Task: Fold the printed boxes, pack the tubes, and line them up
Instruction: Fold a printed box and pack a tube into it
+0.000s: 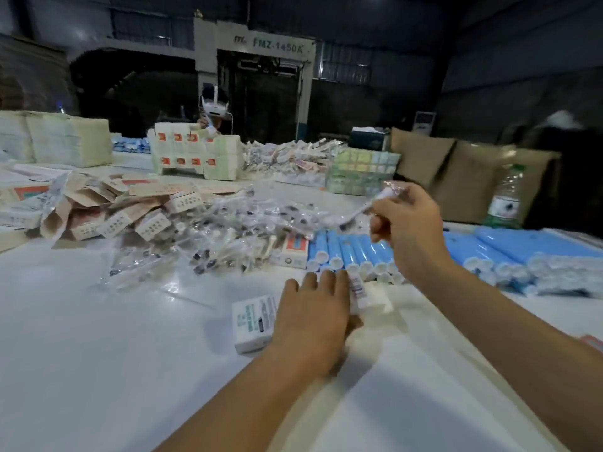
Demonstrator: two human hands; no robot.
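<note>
Two bare forearms are seen from above. No sleeve, glove, watch or ring is worn on either. The left hand (311,316) and the right hand (412,228) are uncovered, with short nails; finer detail is lost to motion blur.

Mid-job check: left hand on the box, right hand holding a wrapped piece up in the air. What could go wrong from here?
1. The right hand pinches the wrapped piece only at one end, above the blue tubes; it may slip and drop among them.
2. The left hand rests flat on the box, which it may crush or slide.
3. The packet pile lies close by; a sweep of the arm could scatter it.
</note>
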